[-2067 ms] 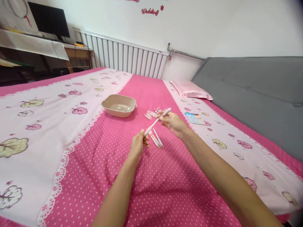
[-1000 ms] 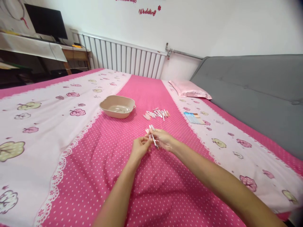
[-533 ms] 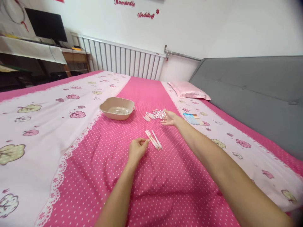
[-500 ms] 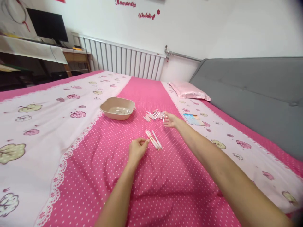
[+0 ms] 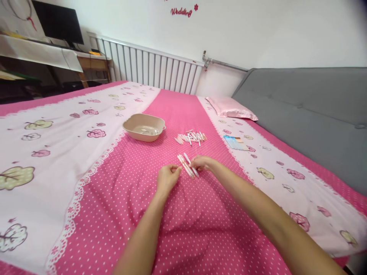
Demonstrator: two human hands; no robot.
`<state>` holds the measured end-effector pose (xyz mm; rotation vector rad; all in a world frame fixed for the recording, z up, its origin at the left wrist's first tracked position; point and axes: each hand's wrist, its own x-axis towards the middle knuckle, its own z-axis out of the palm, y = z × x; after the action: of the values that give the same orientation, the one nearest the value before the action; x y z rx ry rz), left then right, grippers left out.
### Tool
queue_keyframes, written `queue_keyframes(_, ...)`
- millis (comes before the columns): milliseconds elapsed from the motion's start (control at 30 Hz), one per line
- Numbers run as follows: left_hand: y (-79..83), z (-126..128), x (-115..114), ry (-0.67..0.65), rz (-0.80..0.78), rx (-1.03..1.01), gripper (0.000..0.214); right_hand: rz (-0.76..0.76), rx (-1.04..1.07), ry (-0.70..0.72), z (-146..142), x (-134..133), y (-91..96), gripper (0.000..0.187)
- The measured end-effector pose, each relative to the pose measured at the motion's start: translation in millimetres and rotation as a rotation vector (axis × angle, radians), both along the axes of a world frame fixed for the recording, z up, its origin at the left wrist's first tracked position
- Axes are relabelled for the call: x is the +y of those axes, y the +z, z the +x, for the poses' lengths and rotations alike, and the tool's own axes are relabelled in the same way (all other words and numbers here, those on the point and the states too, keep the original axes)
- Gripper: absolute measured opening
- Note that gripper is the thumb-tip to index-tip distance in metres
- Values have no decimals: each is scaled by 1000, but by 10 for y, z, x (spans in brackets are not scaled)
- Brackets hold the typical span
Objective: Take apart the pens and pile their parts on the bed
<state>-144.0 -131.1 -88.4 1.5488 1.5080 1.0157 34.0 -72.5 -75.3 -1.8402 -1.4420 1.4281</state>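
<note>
Right hand [image 5: 201, 163]: shifted back from the pile [image 5: 197, 136] to the near pens [image 5: 185, 167], fingertips at their right edge, pinch uncertain; left hand [image 5: 168, 178]: thumb and forefinger pressed together, just beside their left edge. Lying flat on the bed [image 5: 183, 214]; light, even fingertip pressure should keep slim barrels from rolling.

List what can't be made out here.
In the head view:
Right hand: some fingers hidden by its own back; grip unclear.
Nearest pens: any print too small.
Farther pile: overlap hides the count.
Basin: near wall hides some floor.
Lettering above "Wedding": cut off by top edge.
</note>
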Motion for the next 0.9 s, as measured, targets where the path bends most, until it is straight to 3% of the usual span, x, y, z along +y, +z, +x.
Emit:
queue_keyframes(133,-18,36,-7,-45,21,-81,30,-7,164,-36,-59,-109,181,7)
queue_keyframes(233,-6,69,-23,-87,48,-134,36,44,325,-59,-211,-248,323,14)
queue_keyframes(333,35,65,-44,-47,71,-157,32,87,426,-104,-360,-349,408,13)
queue_keyframes(500,79,21,-65,26,66,-206,29,164,471,-176,-442,-354,404,14)
queue_keyframes(700,43,69,-56,-112,-9,-401,36,239,457,-204,-398,-297,370,20)
queue_keyframes(900,157,48,-89,-269,-238,-689,47,166,521,-144,-370,-304,510,12)
